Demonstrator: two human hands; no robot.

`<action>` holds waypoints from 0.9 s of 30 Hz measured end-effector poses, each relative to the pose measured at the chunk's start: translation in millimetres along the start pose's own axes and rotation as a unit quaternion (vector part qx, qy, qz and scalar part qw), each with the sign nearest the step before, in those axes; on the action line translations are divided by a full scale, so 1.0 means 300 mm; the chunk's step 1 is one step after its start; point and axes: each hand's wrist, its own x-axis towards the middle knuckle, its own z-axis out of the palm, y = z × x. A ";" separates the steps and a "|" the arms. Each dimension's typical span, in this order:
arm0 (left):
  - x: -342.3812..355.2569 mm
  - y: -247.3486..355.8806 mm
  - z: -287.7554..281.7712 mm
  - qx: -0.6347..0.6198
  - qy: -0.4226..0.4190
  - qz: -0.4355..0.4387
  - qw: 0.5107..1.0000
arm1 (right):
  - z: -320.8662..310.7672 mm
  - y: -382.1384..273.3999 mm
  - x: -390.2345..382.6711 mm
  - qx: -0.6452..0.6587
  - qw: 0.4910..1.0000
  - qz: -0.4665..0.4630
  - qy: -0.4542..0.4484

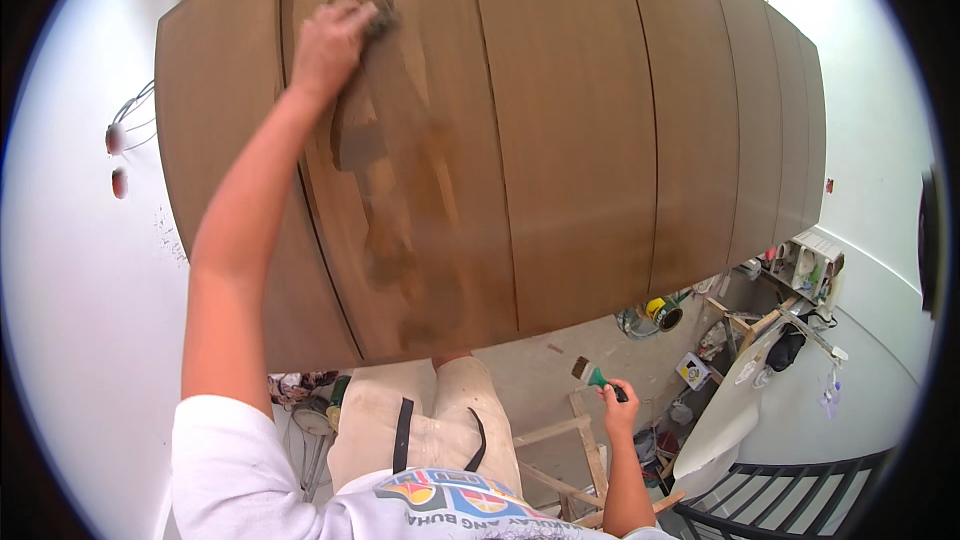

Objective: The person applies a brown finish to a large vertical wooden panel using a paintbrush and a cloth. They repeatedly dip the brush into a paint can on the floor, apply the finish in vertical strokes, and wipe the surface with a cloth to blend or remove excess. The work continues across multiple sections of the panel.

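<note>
A large brown grooved panel [570, 140] stretches across the view in front of me. My left hand [335, 45] is closed around a small dark wad [380, 22], which looks like a rag, and presses it to the second strip from the left. Uneven, darker wet streaks [390, 210] run down that strip, while the strips to the right look more even. Low on the right, away from the panel, my right hand [618, 405] grips a paintbrush [595, 376] with a green and black handle, its bristles pointing up and left.
Beneath the panel's right end stands a yellow and black can [663, 313]. Wooden framing [590, 450] rises near my right arm, with a black slatted bench [790, 500] beyond it. Wires [130, 110] stick out of the white left wall. Clutter lines the right wall.
</note>
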 end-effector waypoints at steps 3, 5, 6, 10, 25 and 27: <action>0.229 -0.260 0.060 0.067 0.021 -0.089 0.994 | 0.029 0.020 0.057 -0.005 1.000 0.020 0.020; 0.275 -0.354 0.100 0.033 0.035 -0.121 0.992 | 0.062 0.018 0.090 0.007 0.999 0.028 0.023; 0.283 -0.338 0.099 0.009 0.038 -0.136 0.990 | 0.075 0.018 0.089 -0.013 0.999 0.028 0.014; -0.020 0.034 -0.032 -0.078 -0.062 -0.023 0.995 | 0.170 0.004 0.126 -0.029 0.999 0.017 -0.019; -0.610 0.148 -0.260 -0.044 -0.048 -0.013 0.998 | 0.134 0.157 0.069 0.003 0.999 0.033 -0.022; -0.370 -0.036 -0.225 0.005 -0.005 -0.054 0.999 | 0.120 0.174 0.094 -0.007 0.999 0.020 -0.029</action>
